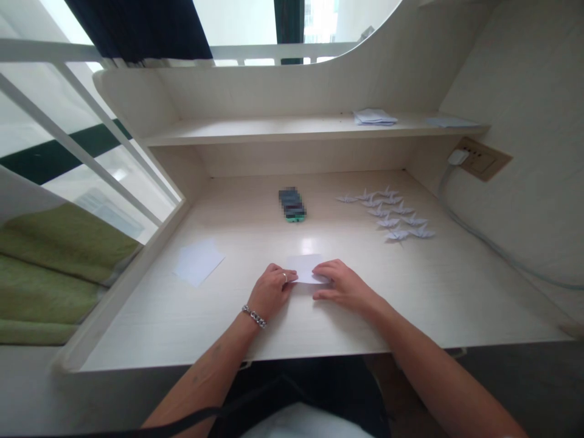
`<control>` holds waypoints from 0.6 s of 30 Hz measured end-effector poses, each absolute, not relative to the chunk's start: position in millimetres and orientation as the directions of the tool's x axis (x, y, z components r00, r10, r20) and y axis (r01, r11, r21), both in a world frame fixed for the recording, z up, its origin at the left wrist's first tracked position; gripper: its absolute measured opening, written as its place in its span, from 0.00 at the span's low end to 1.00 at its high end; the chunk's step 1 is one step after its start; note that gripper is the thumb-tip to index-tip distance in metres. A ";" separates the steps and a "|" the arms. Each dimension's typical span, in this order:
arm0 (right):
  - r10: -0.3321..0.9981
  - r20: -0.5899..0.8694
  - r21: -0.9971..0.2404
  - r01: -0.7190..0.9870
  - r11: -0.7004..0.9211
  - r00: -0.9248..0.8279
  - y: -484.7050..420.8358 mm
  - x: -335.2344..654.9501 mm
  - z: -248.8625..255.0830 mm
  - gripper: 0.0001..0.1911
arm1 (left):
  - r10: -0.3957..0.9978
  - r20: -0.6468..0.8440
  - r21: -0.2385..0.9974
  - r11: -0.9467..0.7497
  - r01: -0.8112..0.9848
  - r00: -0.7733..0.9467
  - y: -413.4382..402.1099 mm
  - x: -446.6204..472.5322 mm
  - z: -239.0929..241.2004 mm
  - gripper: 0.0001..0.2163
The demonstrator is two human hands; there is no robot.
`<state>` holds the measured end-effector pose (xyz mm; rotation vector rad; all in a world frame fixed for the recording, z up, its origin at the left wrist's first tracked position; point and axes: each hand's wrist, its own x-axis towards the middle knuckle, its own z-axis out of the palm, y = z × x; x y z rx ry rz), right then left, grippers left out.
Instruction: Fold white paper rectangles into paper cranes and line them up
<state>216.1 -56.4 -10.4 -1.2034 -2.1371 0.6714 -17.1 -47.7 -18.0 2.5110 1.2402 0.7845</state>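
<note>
A small white sheet of paper (305,267) lies on the desk in front of me. My left hand (272,289), with a ring and a chain bracelet, grips its lower left corner, fingers drawn together. On the right edge rest the fingertips of my right hand (340,285); its thumb is apart from them, below the paper's near edge. Farther left is a stack of white paper squares (198,261). Several folded white paper cranes (395,220) stand in a group at the back right.
A dark phone-like object with a green end (292,205), blurred out, lies behind the sheet. Folded papers (374,117) sit on the shelf (255,129) above the desk (182,328). A cable (483,237) runs from the wall socket (483,159) down the right side.
</note>
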 end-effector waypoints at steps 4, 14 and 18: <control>0.899 0.296 -0.647 0.625 0.437 -0.322 -60.3 206.0 -26.7 0.14 | 0.805 0.347 0.450 -0.593 0.667 0.482 -48.6 -17.4 -17.0 0.09; 0.936 0.265 -0.739 0.576 0.351 -0.230 -58.8 206.0 -25.3 0.13 | 0.848 0.320 0.549 -0.530 0.646 0.423 -47.5 -23.2 -15.9 0.06; 0.950 0.236 -0.746 0.589 0.311 -0.204 -57.5 206.3 -26.6 0.16 | 0.860 0.305 0.568 -0.510 0.646 0.410 -46.3 -22.9 -16.5 0.06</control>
